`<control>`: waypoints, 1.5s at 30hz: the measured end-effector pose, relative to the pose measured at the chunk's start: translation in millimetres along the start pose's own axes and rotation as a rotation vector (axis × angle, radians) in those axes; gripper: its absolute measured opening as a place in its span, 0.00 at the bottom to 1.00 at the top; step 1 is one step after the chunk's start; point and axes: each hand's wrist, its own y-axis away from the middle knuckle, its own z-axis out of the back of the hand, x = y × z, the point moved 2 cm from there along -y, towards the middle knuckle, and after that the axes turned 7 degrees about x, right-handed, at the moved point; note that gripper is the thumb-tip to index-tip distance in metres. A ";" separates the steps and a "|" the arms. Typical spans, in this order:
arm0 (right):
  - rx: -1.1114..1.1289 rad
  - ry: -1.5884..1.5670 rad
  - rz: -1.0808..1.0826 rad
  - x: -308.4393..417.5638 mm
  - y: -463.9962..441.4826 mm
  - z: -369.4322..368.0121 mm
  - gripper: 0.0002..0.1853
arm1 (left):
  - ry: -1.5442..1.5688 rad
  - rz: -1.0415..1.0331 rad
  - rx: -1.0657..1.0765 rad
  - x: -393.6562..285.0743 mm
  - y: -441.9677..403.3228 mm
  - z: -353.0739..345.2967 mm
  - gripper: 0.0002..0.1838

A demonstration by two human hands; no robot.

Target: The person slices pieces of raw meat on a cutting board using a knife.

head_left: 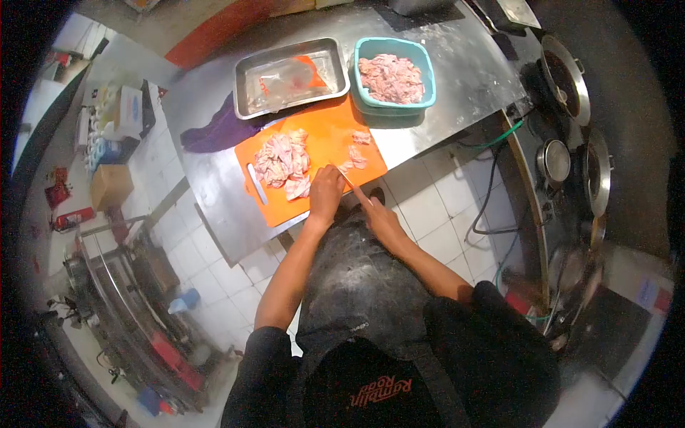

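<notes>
Head view: knife (349, 181) slanting away from the body and leftward, long axis running from the right hand (380, 217) toward cut pieces of pale meat (356, 158) just beyond the tip. Right-hand fingers closed round the handle. Left hand (326, 191) just left of the blade, fingers bent and close together; impossible to tell whether pinching anything. Larger pile of raw meat (282, 160) left of the knife, nearer the left hand: pink and cream, soft, wrinkled, moist-looking folds. All on a flat, smooth orange board (330, 139) with a slot-like handle, angled on a dull metal bench (457, 78). Beyond, a shiny rectangular steel tray (237, 89) with clear, crinkled plastic inside; beside it, a round-cornered teal tub (392, 111) of similar meat. At left, rumpled purple cloth (214, 133).
</notes>
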 end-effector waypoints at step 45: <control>-0.060 0.092 0.017 -23.2 -4.1 26.0 0.50 | 0.185 0.123 -0.165 13.1 23.7 7.6 0.04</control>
